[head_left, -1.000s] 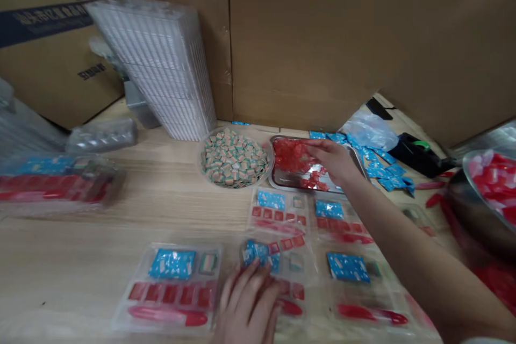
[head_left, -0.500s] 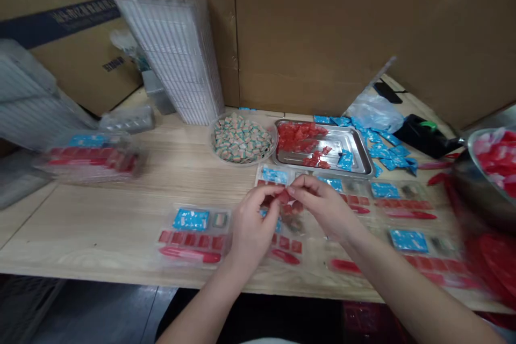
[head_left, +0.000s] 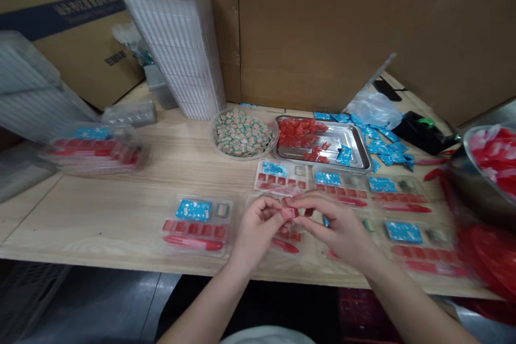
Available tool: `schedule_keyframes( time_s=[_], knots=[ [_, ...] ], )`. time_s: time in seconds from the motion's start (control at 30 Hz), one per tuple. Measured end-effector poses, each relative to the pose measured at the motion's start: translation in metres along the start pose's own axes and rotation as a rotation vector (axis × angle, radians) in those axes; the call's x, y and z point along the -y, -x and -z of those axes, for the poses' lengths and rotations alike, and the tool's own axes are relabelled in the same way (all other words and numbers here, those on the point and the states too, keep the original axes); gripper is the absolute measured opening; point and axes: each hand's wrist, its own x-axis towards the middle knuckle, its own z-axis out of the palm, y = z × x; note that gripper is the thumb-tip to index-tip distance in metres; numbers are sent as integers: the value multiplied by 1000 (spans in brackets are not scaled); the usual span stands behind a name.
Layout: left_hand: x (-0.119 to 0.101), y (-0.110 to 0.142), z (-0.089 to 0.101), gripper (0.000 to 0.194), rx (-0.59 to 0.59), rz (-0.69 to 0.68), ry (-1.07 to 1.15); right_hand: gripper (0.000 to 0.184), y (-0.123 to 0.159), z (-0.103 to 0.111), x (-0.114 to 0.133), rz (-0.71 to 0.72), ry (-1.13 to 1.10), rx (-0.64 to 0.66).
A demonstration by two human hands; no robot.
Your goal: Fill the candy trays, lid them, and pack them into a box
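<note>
Above the trays, my left hand (head_left: 258,228) and my right hand (head_left: 336,226) meet and pinch small red square packets (head_left: 289,213) between thumbs and fingertips. Both hands are closed, and the exact number of packets cannot be made out. Beneath them lies a partly hidden clear tray with a red pen-shaped piece (head_left: 285,246). To the left sits a filled clear tray (head_left: 171,201) holding a blue sachet (head_left: 193,209), a row of red squares and a red pen-shaped piece. Several similar trays lie behind and to the right, such as one with a blue sachet (head_left: 404,231).
A round bowl (head_left: 212,142) of small striped packets stands beside a metal tray (head_left: 334,137) with red packets (head_left: 298,133). Stacked clear trays (head_left: 177,54) lean at the back. Loose blue sachets (head_left: 389,153), a black tape dispenser (head_left: 423,137) and a metal bowl (head_left: 463,172) are at right.
My right hand came back from the metal tray and met my left hand, which rose from the tray below. Both hands then moved slightly lower with the red packets. The view shifted.
</note>
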Motion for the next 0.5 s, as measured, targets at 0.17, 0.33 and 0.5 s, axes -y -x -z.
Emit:
schedule_keyframes(
  time_s=[0.17, 0.33, 0.5],
  knots=[
    [24, 27, 23, 16, -120, -609, -882, 18, -2, 8, -33, -84, 224, -175],
    [45, 35, 37, 21, -95, -763, -1188, 12, -23, -10, -33, 188, 404, 4],
    [53, 30, 41, 16, -65, -776, -1240, 8, -40, -23, -19, 267, 511, 176]
  ],
)
